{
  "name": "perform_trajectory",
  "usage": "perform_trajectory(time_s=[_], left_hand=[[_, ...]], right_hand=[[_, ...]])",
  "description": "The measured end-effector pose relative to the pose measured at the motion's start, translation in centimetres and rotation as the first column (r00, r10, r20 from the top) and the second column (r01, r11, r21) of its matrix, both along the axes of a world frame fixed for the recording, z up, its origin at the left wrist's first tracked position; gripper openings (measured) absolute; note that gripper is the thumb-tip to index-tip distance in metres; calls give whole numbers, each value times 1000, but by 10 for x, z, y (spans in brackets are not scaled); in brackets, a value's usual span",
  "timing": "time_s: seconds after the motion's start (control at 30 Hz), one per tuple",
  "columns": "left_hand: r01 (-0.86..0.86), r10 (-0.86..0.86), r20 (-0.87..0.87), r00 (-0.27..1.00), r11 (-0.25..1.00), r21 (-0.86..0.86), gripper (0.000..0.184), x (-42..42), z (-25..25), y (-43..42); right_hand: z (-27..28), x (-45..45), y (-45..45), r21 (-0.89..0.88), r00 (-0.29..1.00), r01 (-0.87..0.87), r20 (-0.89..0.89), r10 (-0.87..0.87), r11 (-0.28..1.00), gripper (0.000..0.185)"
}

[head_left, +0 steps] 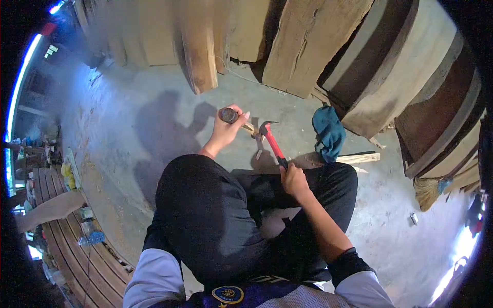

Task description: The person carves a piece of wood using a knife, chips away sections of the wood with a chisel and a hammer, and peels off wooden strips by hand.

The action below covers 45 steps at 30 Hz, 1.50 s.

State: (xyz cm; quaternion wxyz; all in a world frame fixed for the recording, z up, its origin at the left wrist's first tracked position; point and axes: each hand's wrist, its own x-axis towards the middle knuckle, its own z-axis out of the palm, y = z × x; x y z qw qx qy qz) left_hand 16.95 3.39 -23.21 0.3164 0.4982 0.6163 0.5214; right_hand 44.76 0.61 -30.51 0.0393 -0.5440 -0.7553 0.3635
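My right hand (295, 181) is wrapped around the black grip of a claw hammer (274, 145) with a red shaft. Its metal head is up beside the end of a wooden piece in my left hand. My left hand (225, 133) is closed around this wooden tool (248, 127), which has a dark round end (228, 115) facing up at me. Its exact kind does not show. Both hands are above the concrete floor, in front of my bent legs in black trousers (205, 215).
Thick wooden slabs (303, 41) lean along the far side and right. A teal cloth (328, 132) lies right of the hammer, near wood offcuts (359, 158). A broom (427, 193) is at far right. A slatted wooden bench (77, 241) with a plastic bottle (92, 238) stands left.
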Motion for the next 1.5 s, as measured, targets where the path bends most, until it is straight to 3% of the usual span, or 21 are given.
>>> perform_trajectory(time_s=[0.43,0.77,0.97,1.1,1.37,1.5], left_hand=[[-13,11,99,995,1000,19,28,0,-3,6],[-31,26,126,992,999,39,30,-1,-5,11],[-184,151,372,916,982,54,26,-34,-13,13],[-165,121,340,933,981,103,20,-28,-12,9],[-419,308,479,822,897,141,17,-33,-17,4],[-607,450,609,653,792,65,15,-41,-17,1]], right_hand=[[10,0,2,-53,999,-1,45,3,999,46],[-6,3,1,10,1000,-12,26,11,1000,42],[-4,2,-1,-2,1000,20,-2,-20,1000,41],[0,2,1,-1,1000,13,13,-13,1000,42],[-17,7,0,29,998,4,-60,-3,1000,43],[-16,7,2,-11,1000,-2,-24,2,1000,44]])
